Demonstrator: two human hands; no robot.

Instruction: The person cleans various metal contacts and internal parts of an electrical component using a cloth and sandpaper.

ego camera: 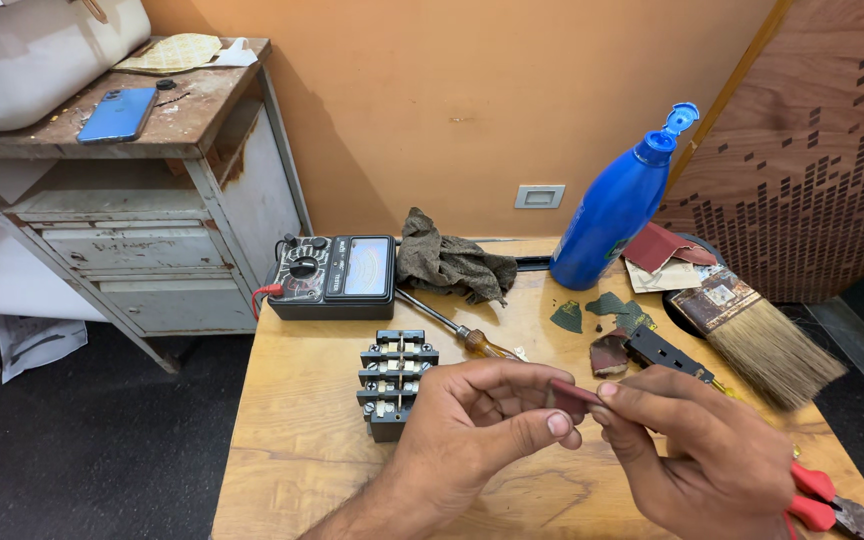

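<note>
My left hand (472,425) and my right hand (697,445) meet over the wooden table (292,460). Together they pinch a small reddish-brown piece of sandpaper (574,393) between thumbs and forefingers. Just left of my left hand stands a black electrical contactor block (394,380) with metal screw terminals. A screwdriver with an amber handle (472,340) lies behind my hands. A black part (664,352) and more sandpaper scraps (609,352) lie beyond my right hand.
An analog multimeter (332,275), a crumpled rag (452,262), a tilted blue bottle (617,205) and a paintbrush (762,340) sit at the table's back and right. Red-handled pliers (832,505) lie at the lower right. A worn metal cabinet (152,200) with a blue phone (117,113) stands left.
</note>
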